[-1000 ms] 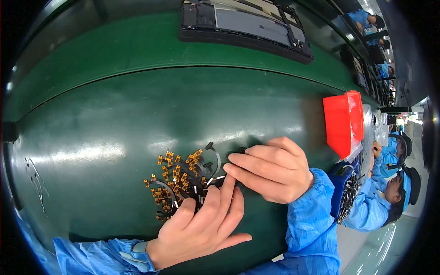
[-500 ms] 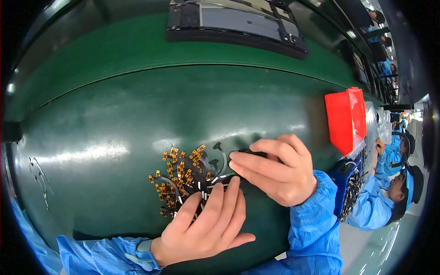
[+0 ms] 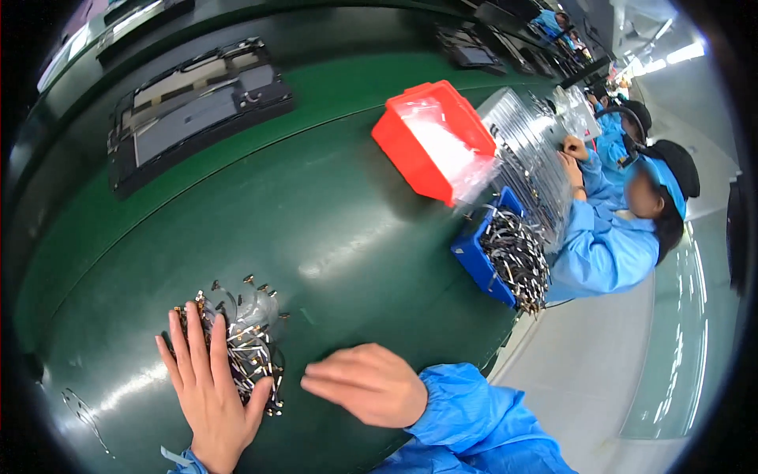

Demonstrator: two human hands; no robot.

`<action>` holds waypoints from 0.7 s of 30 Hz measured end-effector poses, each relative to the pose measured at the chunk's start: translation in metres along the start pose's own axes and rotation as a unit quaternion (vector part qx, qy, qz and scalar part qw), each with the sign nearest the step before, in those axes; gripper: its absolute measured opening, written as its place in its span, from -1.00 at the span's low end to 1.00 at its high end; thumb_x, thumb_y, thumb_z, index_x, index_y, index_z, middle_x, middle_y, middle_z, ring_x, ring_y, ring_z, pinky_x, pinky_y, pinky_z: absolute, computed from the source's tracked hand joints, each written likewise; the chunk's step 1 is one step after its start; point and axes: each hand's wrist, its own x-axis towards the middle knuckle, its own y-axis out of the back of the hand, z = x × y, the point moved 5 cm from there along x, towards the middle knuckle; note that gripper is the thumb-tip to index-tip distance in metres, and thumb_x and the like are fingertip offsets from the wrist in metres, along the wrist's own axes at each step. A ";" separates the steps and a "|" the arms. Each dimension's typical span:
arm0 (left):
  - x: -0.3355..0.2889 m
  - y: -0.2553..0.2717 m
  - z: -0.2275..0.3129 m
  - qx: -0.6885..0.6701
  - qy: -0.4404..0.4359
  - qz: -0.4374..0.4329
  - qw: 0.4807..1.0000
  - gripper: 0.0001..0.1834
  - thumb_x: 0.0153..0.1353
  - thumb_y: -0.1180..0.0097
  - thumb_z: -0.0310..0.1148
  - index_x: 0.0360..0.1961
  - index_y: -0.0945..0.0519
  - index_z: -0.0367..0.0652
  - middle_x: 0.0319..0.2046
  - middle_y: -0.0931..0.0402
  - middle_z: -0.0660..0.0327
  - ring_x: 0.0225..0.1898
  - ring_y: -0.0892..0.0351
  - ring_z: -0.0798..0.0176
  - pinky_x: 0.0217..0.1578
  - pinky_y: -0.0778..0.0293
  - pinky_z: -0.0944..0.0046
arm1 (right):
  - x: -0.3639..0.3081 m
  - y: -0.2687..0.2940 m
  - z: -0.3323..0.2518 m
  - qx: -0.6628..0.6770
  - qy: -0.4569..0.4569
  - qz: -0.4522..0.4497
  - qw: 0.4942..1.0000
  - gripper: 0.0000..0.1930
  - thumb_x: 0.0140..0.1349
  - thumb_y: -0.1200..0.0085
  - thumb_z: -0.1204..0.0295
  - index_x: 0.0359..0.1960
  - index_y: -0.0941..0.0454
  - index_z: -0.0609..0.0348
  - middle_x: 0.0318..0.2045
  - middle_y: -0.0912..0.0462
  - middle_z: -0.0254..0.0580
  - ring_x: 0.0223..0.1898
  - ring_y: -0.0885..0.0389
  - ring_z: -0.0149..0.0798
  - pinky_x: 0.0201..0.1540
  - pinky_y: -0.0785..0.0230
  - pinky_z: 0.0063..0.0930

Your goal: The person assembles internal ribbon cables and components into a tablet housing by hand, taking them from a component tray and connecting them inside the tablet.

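My left hand (image 3: pixel 205 387) lies spread flat over the left side of a pile of short ribbon cables (image 3: pixel 257 347). The cables are dark with white bands and small connectors, and a few grey ends curl out at the pile's far edge. Part of the heap is hidden under my palm and fingers. To the right of the pile, apart from it, my right hand (image 3: pixel 367 385) hovers above the green table (image 3: pixel 347 300). Its fingers are stretched out to the left, side by side and a little blurred, and no object shows at their tips.
A red bin (image 3: pixel 395 142) with clear plastic stands at the far right. Nearer is a blue bin (image 3: pixel 478 257) full of similar cables, beside clear trays (image 3: pixel 525 150). A co-worker in blue (image 3: pixel 608 249) sits beyond. A black flat device (image 3: pixel 197 118) lies at the back left; thin wires (image 3: pixel 87 419) lie near left.
The view has swung right. My left hand has gone from curled fingers to lying flat on the pile. My right hand has drawn away from the cables, its fingers straightened.
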 end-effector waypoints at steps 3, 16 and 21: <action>0.016 -0.004 0.013 -0.004 -0.006 0.007 1.000 -0.10 0.10 -0.12 0.05 0.33 -0.16 -0.31 0.38 0.05 -0.21 0.42 0.17 -0.32 0.33 0.31 -0.33 | -0.009 0.023 0.024 -0.008 -0.151 0.076 0.986 -0.58 -0.02 -0.08 0.70 -0.05 -0.61 0.20 -0.03 -0.58 -0.08 -0.06 -0.54 -0.03 0.00 -0.42 -0.24; 0.109 0.040 -0.095 -0.147 0.200 0.262 0.933 -0.31 0.39 0.21 -0.01 0.37 -0.10 -0.28 0.40 0.03 -0.13 0.45 0.15 -0.13 0.40 0.24 -0.07 | 0.148 0.043 0.119 0.005 -0.151 0.165 0.975 -0.46 0.28 -0.05 0.30 0.28 -0.28 0.17 0.23 -0.37 0.08 0.24 -0.37 0.01 0.24 -0.24 -0.26; 0.145 0.026 -0.166 -0.147 0.290 0.229 0.917 -0.32 0.36 0.21 0.06 0.23 -0.28 -0.35 0.11 -0.38 -0.23 0.18 -0.32 -0.21 0.20 -0.13 -0.22 | 0.231 0.000 0.181 0.094 -0.270 0.106 0.952 -0.33 0.28 0.02 0.18 0.34 -0.14 0.29 0.21 -0.35 0.31 0.28 -0.31 0.14 0.30 -0.16 -0.25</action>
